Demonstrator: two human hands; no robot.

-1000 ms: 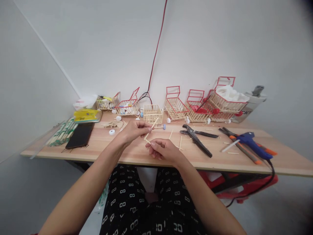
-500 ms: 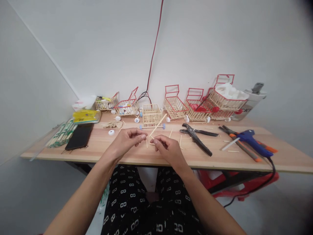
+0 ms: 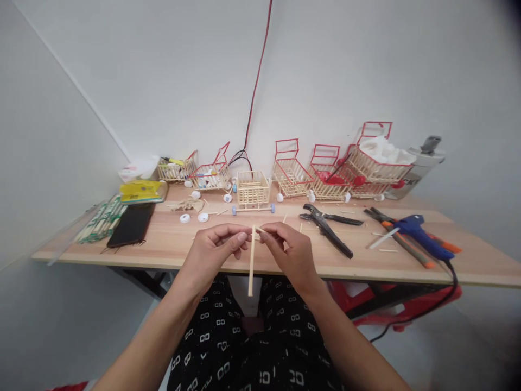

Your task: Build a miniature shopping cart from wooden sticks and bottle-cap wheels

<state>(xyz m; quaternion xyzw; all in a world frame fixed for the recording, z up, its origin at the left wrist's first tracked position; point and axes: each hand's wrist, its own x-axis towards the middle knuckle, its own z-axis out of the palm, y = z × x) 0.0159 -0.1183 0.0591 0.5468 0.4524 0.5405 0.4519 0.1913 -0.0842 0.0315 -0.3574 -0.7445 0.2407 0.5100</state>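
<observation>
My left hand (image 3: 215, 247) and my right hand (image 3: 291, 251) meet over the front edge of the wooden table (image 3: 171, 239). Both pinch the top end of a thin wooden stick (image 3: 251, 266), which hangs straight down toward my lap. The fingers of both hands are closed on it. Just beyond the hands stands a small unpainted stick basket (image 3: 253, 190) with a wheeled axle (image 3: 253, 209) lying in front of it.
Several red-rimmed stick carts (image 3: 291, 174) line the back wall. Black pliers (image 3: 325, 228), a blue glue gun (image 3: 421, 236) with orange-handled cutters, a black phone (image 3: 131, 224), stick packets (image 3: 100, 220), white wheels (image 3: 193, 218) and loose sticks lie on the table. A red cable (image 3: 256, 92) runs down the wall.
The stick pointed up and away over the table; now it hangs vertically below my fingers. Both hands have drawn back toward the table's front edge and come closer together.
</observation>
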